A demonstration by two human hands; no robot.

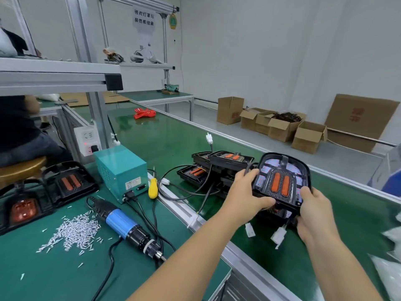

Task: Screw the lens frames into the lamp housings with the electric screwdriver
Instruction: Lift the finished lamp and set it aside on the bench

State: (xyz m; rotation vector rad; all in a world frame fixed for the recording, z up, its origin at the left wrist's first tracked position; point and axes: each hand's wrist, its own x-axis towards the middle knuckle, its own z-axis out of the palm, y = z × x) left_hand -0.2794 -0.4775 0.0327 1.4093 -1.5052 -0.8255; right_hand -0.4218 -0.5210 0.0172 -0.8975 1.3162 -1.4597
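A black lamp housing with two orange strips and a lens frame is lifted above the green conveyor belt. My left hand grips its left edge and my right hand grips its lower right corner. White connectors dangle under it. More housings are stacked on the belt behind. The blue and black electric screwdriver lies on the green bench mat, untouched. A pile of small silver screws lies to its left.
A teal power box and a yellow-handled screwdriver stand behind the tool. Two lamp parts rest at the bench's left. A seated person is at far left. Cardboard boxes line the floor at right. Plastic bags lie at right edge.
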